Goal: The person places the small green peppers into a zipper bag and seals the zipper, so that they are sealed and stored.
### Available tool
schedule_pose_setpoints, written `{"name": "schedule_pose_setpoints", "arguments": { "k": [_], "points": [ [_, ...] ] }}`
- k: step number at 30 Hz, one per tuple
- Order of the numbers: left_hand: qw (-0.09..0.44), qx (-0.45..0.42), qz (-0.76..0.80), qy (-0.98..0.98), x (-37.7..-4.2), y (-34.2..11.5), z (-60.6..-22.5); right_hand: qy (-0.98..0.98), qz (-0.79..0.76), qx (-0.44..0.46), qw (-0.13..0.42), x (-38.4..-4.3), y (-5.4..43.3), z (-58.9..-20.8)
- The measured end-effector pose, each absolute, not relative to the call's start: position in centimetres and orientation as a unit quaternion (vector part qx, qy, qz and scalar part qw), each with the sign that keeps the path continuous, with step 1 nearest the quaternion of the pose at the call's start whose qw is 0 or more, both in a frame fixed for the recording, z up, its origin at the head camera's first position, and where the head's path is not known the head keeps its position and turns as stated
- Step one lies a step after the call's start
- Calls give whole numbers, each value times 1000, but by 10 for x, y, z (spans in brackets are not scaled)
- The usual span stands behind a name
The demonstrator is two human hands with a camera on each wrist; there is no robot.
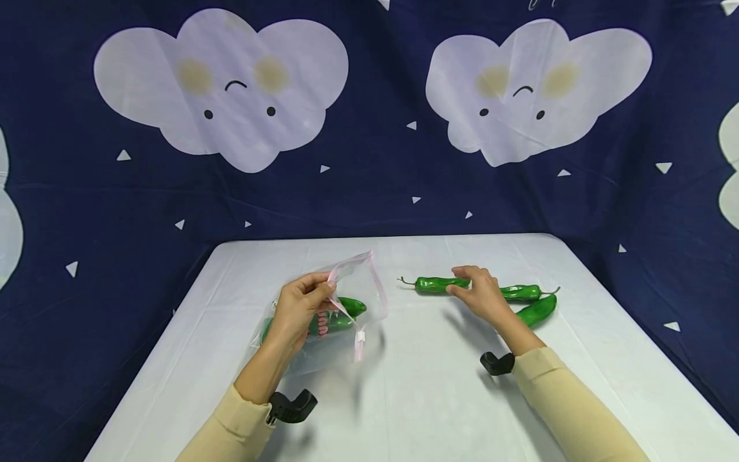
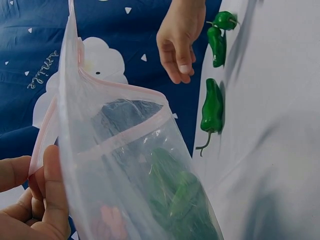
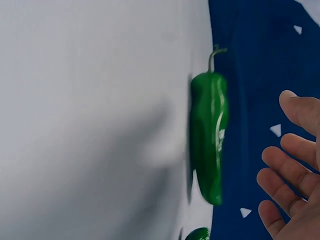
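My left hand pinches the pink-trimmed edge of a clear zip bag between thumb and fingers, and the bag's mouth gapes. Several green peppers show through its plastic. My right hand hovers over the table with fingers and thumb spread, holding nothing. Below it lies a long green pepper, its stem toward the left in the head view. Two more green peppers lie just right of it, one with its stem outward and one slanting, partly behind the right wrist.
A white-covered table lies under everything. Behind it hangs a dark blue cloth with white clouds and small triangles. A black wrist camera mount sits on the left wrist and another on the right.
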State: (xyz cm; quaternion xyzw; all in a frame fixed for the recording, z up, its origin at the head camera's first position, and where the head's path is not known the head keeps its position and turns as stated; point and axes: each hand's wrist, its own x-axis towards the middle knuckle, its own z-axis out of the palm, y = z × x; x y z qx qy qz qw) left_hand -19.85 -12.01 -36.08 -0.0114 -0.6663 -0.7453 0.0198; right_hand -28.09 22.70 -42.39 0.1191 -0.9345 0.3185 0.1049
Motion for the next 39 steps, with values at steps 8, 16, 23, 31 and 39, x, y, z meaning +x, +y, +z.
{"name": "schedule_pose_setpoints", "arguments": {
  "k": [8,16,23,31,39],
  "points": [
    [17,-16,-750,-661,-199,-119,-361,-949,285,104,83,-298,235,-436],
    [16,-13,-744,-668,-200,-119,-362,-953,279,98,68,-312,239,-442],
    [15,-12,-742,-670,-200,-118,-362,-960,264,86,39,-321,239,-445],
    [13,-12,-741,-672,-201,-118,-363,-967,232,94,38,-322,236,-450],
    [14,-7,-741,-671,-201,-118,-363,-970,223,91,32,-319,234,-457]
  ]
}}
